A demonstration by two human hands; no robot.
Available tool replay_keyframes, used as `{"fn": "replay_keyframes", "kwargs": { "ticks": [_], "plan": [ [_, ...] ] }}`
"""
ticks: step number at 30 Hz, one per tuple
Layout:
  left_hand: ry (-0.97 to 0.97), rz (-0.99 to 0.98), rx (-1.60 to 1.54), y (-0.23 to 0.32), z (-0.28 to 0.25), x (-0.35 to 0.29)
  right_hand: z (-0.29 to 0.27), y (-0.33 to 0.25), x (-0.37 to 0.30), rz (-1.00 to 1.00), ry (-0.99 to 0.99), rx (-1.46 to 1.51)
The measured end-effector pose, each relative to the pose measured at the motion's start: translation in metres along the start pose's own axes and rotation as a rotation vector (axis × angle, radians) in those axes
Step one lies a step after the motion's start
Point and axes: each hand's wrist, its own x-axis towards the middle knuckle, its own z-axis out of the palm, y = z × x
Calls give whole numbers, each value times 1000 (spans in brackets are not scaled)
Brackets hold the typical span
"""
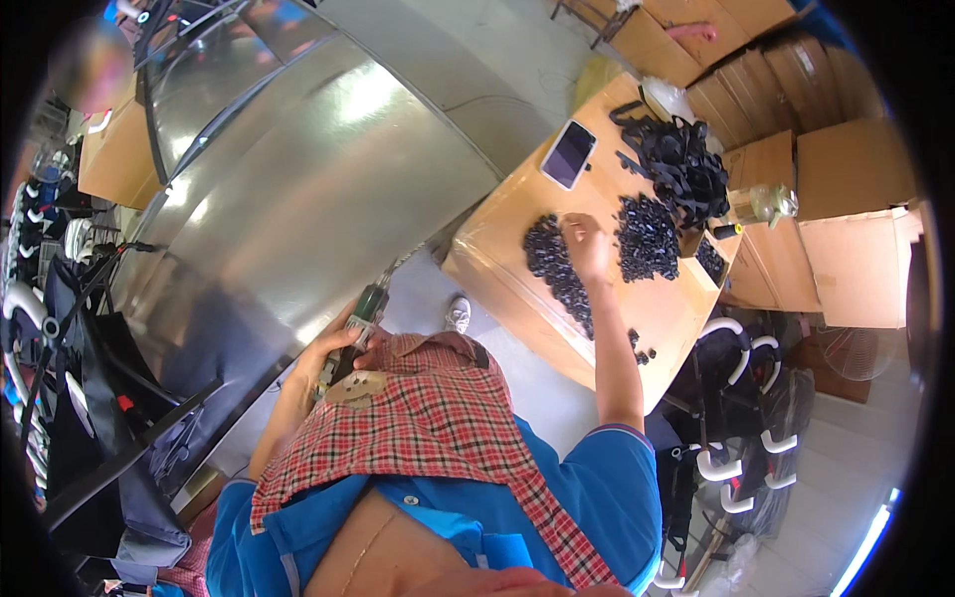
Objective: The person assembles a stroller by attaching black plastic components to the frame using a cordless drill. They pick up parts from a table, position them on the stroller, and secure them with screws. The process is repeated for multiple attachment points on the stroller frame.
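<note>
My left hand (336, 346) is wrapped round a green and dark power screwdriver (370, 302), held beside my checked apron at the edge of the metal table. My right hand (587, 245) is at the cardboard-topped surface (497, 239), over a pile of small black plastic pieces (553, 267). Its fingers are curled together, and what they hold is hidden. Just right of that hand lies a second pile of small black pieces (647, 239). A few loose black pieces (642, 348) lie nearer to me.
Beyond the piles are a white-edged phone (569, 155) and a heap of black straps (686, 169). A wide metal table (328, 169) fills the left. Cardboard boxes (856, 249) stand at right, above black frames with white curved handles (720, 466). More black frames (109, 378) crowd the left.
</note>
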Motion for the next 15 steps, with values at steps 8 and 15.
{"fn": "replay_keyframes", "kwargs": {
  "ticks": [8, 15],
  "plan": [
    [471, -79, 189, 10, -41, 112, -61, 107, 31, 123, 155, -161],
    [1190, 74, 1035, -13, -248, 131, -64, 120, 73, -113, 169, -386]
  ]
}}
